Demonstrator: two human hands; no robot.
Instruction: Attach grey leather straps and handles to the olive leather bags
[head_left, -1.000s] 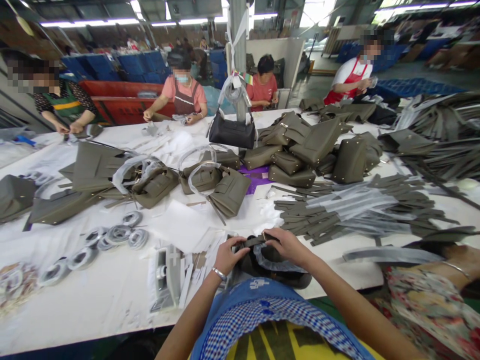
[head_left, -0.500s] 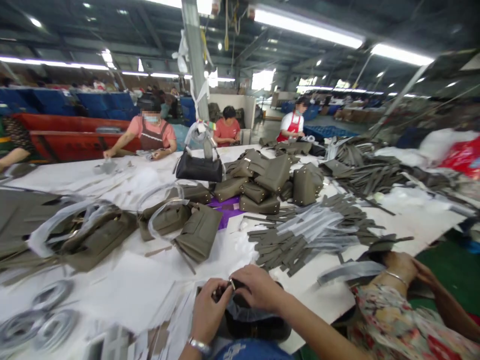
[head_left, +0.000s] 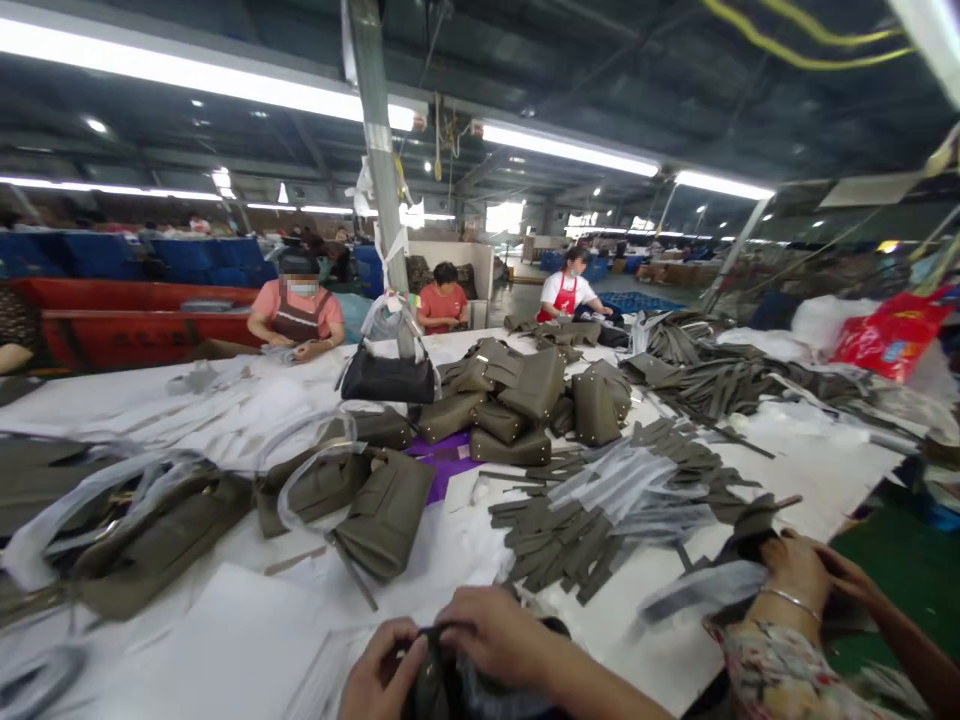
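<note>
Low in the view, my left hand (head_left: 384,668) pinches the upper edge of a dark olive bag (head_left: 433,675) at the near table edge. My right hand (head_left: 491,632) is beside it, its fingers closed on the same part of the bag. Clear plastic wrapping shows under my right hand, and the bag's lower part is cut off by the frame. Beyond my hands lie a fan of olive strips (head_left: 585,525), some wrapped in plastic, and an upright olive bag (head_left: 386,512).
Piled olive bags (head_left: 517,405) and a black bag (head_left: 388,377) stand mid-table. Wrapped handles and bags (head_left: 161,535) lie left. At right, another person's hands (head_left: 799,580) work close by. Three people sit or stand across the white table (head_left: 247,610). A metal post (head_left: 382,150) rises behind it.
The view has tilted up, so my hands and the bag sit lower in the picture. The metal clasp between my fingers no longer shows. Across the table, a person's outstretched arm has drawn in.
</note>
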